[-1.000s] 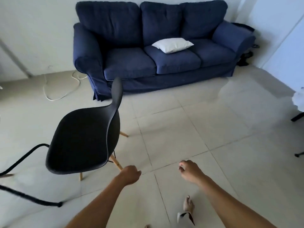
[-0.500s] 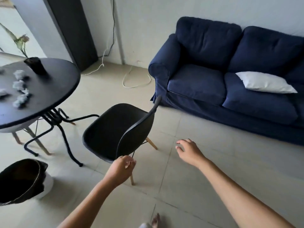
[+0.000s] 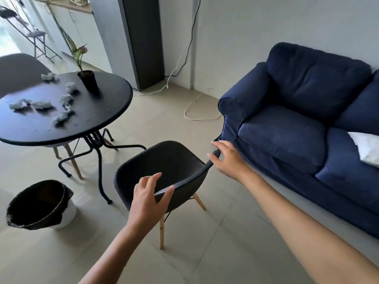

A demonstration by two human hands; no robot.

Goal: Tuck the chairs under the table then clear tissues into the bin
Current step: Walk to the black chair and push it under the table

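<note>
Here, head view only.
Surroundings: round black desk (image 3: 106, 103) carries crumpled tissues (image 3: 62, 117) and a potted plant (image 3: 87, 78); bin (image 3: 39, 203) stands on the floor beside its legs; sofa (image 3: 287, 128) lies right.
Chair (image 3: 164, 167): apart from the desk, between desk and sofa.
Change: half a second ago neither hand touched the backrest; both have reached it.
Left hand (image 3: 147, 199): fingers spread, curling over the backrest rim.
Right hand (image 3: 227, 158): loosely open, touching the rim's far end.

Chair (image 3: 164, 165) between table (image 3: 106, 111) on the left and sofa (image 3: 287, 130) on the right; bin (image 3: 41, 203) below table.
</note>
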